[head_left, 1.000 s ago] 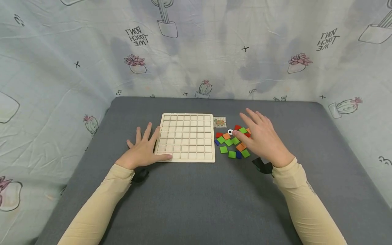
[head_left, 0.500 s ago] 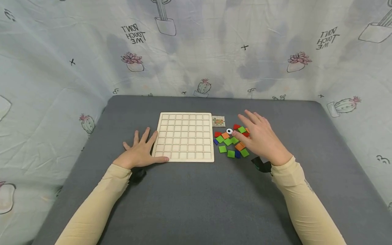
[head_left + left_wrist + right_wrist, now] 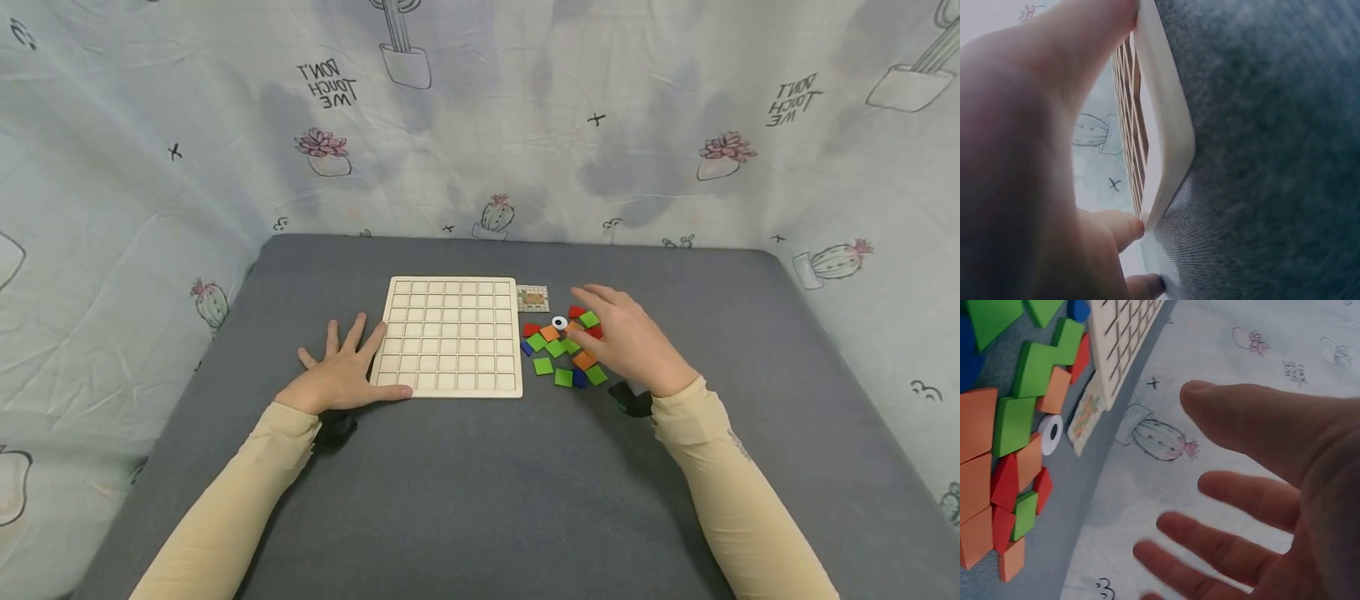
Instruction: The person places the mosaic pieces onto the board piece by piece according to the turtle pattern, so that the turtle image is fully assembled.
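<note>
A pale wooden board [image 3: 453, 337] with a grid of square recesses lies on the grey table. My left hand [image 3: 335, 377] is spread at its lower left corner, thumb on the near edge and fingertips along the left side; the left wrist view shows the thumb and a finger touching the board's rim [image 3: 1175, 125]. To the board's right lies a loose group of green [image 3: 543, 366], red, orange and blue tiles, with a white disc with a dark centre [image 3: 559, 322] among them. Over this group hovers my right hand [image 3: 628, 340], fingers apart and slightly bent, holding nothing.
A small card with a coloured grid picture [image 3: 532, 298] lies against the board's upper right side. The grey table [image 3: 465, 492] reaches back to a white curtain [image 3: 540, 117] printed with cacti. Several orange tiles [image 3: 975, 484] lie side by side in the right wrist view.
My right hand has shifted a little left over the tiles and its fingers have bent in somewhat. The left hand stays at the board. The head view has shifted slightly.
</note>
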### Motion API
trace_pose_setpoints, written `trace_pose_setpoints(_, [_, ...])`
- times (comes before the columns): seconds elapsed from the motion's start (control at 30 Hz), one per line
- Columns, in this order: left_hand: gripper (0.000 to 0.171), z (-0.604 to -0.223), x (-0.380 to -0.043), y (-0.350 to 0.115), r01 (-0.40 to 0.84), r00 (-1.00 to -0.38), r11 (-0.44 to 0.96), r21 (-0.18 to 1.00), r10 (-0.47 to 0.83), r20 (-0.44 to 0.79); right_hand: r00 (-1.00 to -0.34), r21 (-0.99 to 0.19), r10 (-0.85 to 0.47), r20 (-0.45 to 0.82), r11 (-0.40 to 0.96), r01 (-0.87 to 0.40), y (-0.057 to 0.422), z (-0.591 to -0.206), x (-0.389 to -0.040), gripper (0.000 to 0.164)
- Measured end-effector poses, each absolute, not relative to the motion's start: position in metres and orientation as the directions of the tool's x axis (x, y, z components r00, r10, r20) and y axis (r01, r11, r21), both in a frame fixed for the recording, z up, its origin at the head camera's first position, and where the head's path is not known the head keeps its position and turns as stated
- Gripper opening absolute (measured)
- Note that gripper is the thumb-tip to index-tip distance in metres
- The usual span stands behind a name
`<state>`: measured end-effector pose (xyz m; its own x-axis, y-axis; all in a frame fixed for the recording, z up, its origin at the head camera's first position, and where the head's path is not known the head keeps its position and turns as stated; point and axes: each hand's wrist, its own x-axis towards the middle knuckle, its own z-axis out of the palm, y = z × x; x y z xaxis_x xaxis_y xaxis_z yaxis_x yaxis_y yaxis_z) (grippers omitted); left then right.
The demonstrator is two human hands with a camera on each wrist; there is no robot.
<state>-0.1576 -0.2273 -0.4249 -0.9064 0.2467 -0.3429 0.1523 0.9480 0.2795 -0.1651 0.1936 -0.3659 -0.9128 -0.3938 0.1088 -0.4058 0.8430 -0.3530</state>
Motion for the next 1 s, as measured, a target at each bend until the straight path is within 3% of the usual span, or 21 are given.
trace_pose_setpoints(0.5, [0.126, -0.43, -0.159, -0.226, 0.153, -0.909, 0.949, 0.276, 0.245, -0.338, -0.921, -0.361, -0.388, 0.027, 0.856, -0.371, 0.177, -0.385, -0.202, 0.044])
trace_pose_setpoints(1.0, [0.126, -0.427, -0.157, -0.227, 0.15, -0.911, 0.948, 0.281, 0.243, -0.334, -0.915, -0.387, -0.402, 0.005, 0.843, -0.373, 0.175, -0.401, -0.21, 0.041])
